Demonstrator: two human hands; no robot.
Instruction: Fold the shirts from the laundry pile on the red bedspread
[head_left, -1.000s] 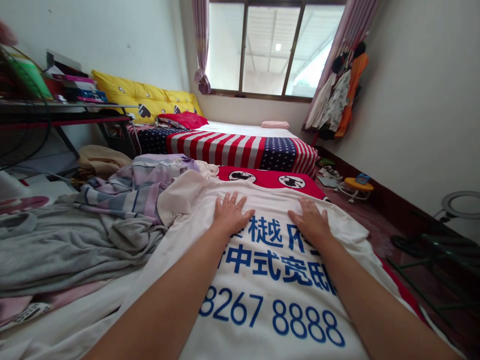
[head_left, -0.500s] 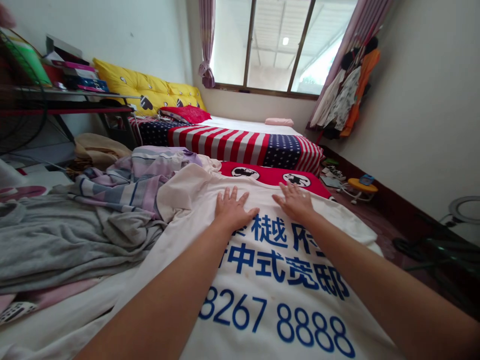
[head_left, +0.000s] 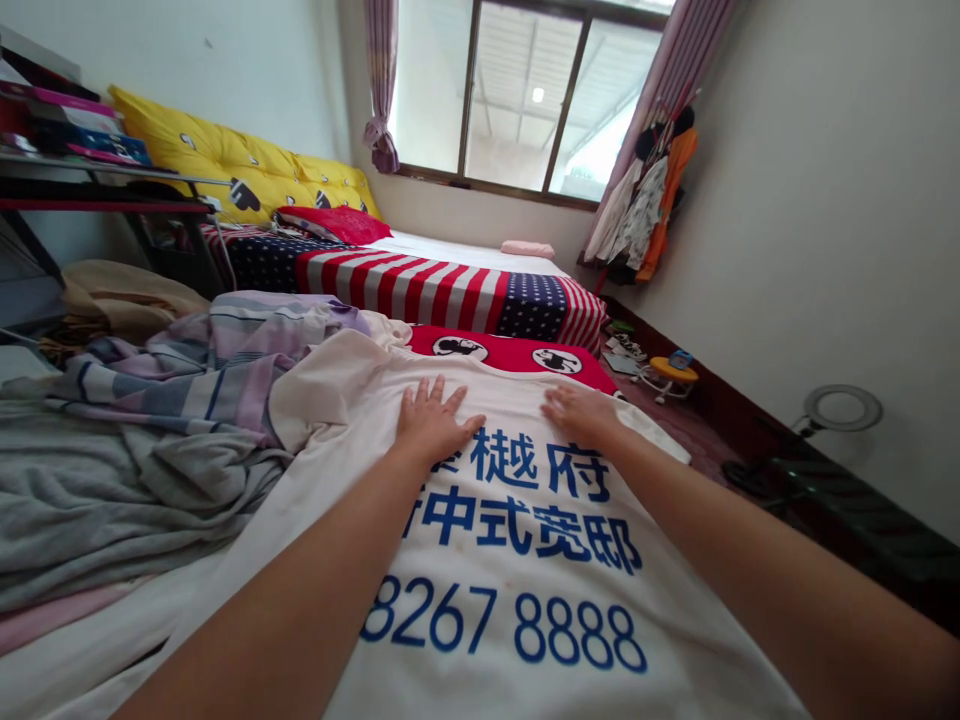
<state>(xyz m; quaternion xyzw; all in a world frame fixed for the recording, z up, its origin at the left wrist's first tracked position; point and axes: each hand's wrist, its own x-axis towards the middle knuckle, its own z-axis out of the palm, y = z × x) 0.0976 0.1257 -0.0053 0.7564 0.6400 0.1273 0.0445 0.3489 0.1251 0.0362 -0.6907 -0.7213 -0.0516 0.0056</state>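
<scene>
A white T-shirt with blue Chinese characters and the number 8267 8888 lies spread in front of me, its neckline at the far end. My left hand rests flat on its upper left part, fingers spread, thumb pointing right. On the upper right part lies my right hand, palm down, its fingers stretched out and a little bent at the tips. Neither hand grips anything. Beyond the neckline shows a red cloth with white circles and dark figures.
On the left are a grey garment and a plaid cloth. Behind stands a bed with a striped, starred cover. A desk is at left. A yellow stool and a ring light stand at right.
The view has swung right, so everything sits further left. My right hand has shifted right across the T-shirt, away from my left hand, which stays at about the same spot on the cloth.
</scene>
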